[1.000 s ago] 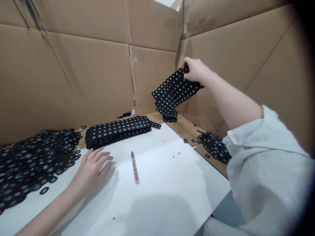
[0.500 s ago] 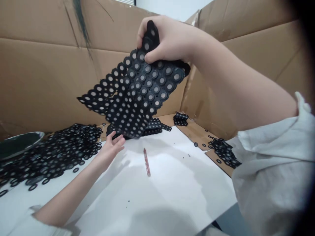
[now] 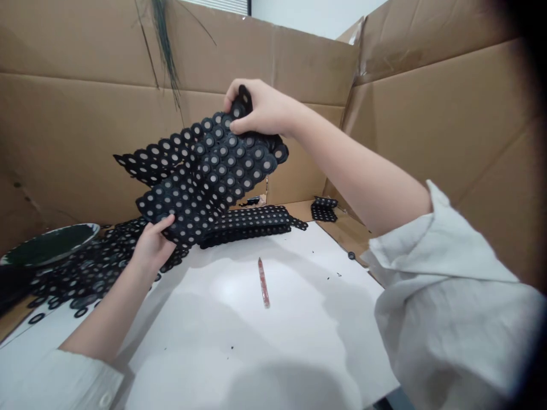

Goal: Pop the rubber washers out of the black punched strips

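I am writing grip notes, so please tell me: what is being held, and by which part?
A dotted black sheet is held: the right hand pinches its upper edge, and the left hand grips its lower edge.

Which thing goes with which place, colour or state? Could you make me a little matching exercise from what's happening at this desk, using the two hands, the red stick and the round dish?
Things
1. Right hand
2. Left hand
3. Red pen-like stick
4. Round dish

Places, colours, states
A. Lying on the white board
B. Thumb against the lower part of the dotted black mat
C. Dark green inside, with a pale rim
D. Gripping the raised upper edge of the mat

Right pairs: 1-D, 2-B, 3-A, 4-C
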The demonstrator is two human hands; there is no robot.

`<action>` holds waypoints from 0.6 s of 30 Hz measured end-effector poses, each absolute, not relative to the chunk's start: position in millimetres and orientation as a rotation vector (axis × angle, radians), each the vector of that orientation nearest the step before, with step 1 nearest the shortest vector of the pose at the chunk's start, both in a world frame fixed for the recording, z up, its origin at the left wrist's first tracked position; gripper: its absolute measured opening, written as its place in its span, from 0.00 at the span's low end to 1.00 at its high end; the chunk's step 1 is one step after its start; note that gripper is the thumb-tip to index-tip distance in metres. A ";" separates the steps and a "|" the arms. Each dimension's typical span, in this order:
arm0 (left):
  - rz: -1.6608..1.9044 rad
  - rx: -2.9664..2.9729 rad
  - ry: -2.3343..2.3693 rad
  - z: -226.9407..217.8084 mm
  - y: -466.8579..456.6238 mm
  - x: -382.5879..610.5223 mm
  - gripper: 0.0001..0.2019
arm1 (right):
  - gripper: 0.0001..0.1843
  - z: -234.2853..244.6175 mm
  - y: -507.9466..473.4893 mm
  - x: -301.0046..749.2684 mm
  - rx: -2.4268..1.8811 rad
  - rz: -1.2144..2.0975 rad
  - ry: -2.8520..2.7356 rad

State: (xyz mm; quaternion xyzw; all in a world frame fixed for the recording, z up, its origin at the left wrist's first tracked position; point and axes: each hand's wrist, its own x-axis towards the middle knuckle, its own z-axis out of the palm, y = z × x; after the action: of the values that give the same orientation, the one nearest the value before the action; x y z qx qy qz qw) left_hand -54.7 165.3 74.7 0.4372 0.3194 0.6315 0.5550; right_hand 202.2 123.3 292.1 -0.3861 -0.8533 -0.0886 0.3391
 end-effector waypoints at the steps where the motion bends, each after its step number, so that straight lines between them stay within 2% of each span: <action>1: 1.503 1.018 0.759 76.9 168.6 -57.6 0.12 | 0.16 285.2 133.4 203.9 -1.017 -0.206 -2.203; 3: 1.482 0.982 0.810 77.4 175.3 -60.8 0.14 | 0.14 262.3 159.2 212.1 -1.082 -0.167 -2.144; 8: 1.348 0.898 1.127 66.4 191.9 -51.8 0.16 | 0.16 177.9 219.8 241.2 -1.486 0.281 -1.924; 10: 1.286 0.906 1.208 66.8 198.2 -45.3 0.17 | 0.16 153.0 231.1 250.9 -1.554 0.348 -1.886; 14: 1.140 0.924 1.337 77.3 210.3 -37.5 0.14 | 0.18 130.6 241.0 271.7 -1.644 0.451 -1.826; 18: 0.970 1.418 1.495 75.8 221.8 -34.0 0.09 | 0.15 112.4 250.0 292.5 -1.744 0.533 -1.830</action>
State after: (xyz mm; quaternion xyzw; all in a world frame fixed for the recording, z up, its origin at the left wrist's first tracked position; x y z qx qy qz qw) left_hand -34.0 221.8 75.8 0.5654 0.5962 0.3867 0.4187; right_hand 292.5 250.0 112.4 -0.6490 -0.6809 0.1984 0.2753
